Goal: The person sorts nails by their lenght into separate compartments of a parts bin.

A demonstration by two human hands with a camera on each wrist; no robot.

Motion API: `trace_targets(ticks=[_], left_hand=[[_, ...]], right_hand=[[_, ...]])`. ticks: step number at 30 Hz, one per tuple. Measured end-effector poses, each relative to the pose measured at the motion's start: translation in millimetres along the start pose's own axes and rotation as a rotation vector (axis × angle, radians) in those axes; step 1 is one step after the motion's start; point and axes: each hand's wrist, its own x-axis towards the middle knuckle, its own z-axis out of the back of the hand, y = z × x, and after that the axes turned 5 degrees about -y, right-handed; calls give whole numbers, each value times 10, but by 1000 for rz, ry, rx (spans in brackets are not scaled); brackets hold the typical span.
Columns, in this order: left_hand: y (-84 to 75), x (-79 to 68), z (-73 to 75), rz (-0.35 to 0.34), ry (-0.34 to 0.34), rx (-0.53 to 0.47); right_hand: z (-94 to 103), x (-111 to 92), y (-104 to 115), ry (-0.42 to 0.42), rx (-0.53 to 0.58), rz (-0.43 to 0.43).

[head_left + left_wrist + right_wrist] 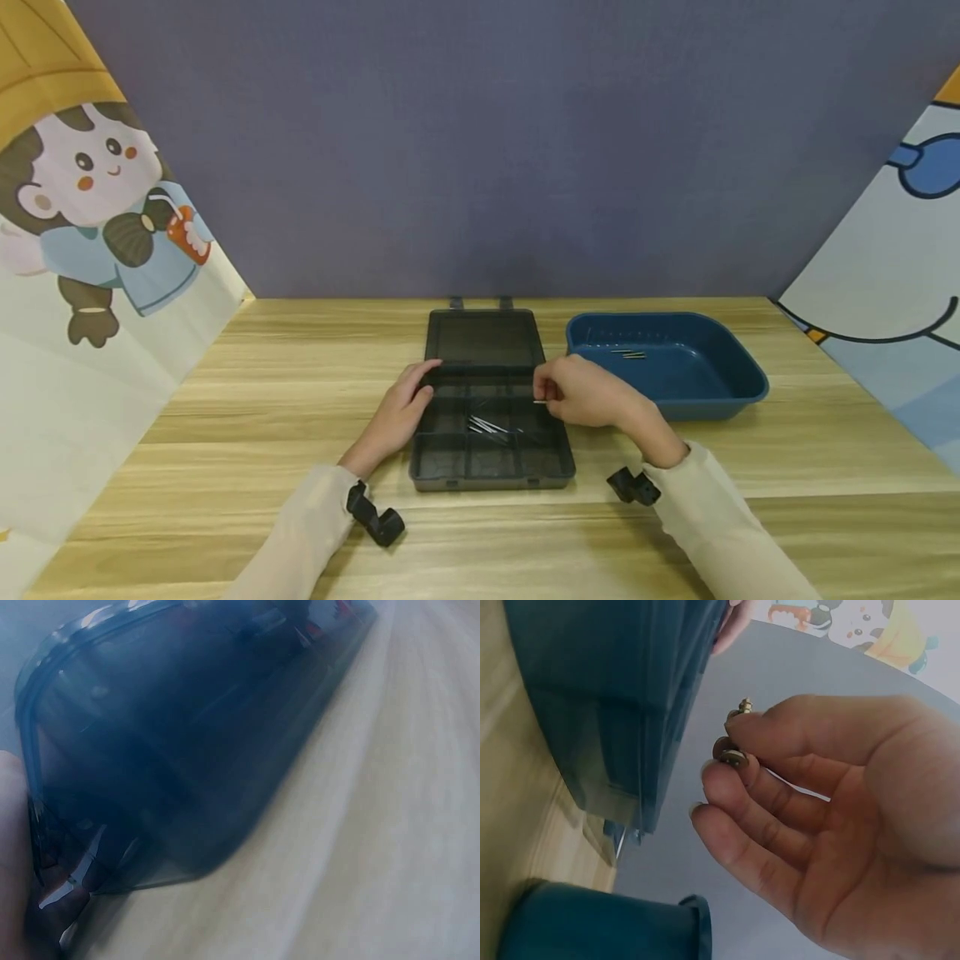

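My right hand [581, 392] pinches a small brass-coloured screw [735, 757] between thumb and fingertips, its round head and threaded end showing in the right wrist view. This hand is above the right side of a dark see-through compartment box [450, 482], whose lid [483, 337] lies back. Several thin silver rods, perhaps screws or nails [487, 427], lie in the middle compartment. My left hand [397, 412] rests at the box's left edge, fingers extended along it. In the left wrist view the box wall [172, 750] is close and blurred, a finger beside it.
A blue plastic tray [705, 408] stands right of the box, with several thin brass-coloured pieces [630, 354] in it. A grey-blue panel [480, 150] rises behind the wooden table [300, 350]. Printed side panels stand left and right.
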Motion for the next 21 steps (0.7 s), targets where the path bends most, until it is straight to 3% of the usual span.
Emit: trace_targets(ticks=[7,21], left_hand=[[6,-2,-1,-7,2,3],[-17,2,10,22,17,-5]], right_hand=[[-80,35,36,18,7,25],[-167,83,54,34,5,-25]])
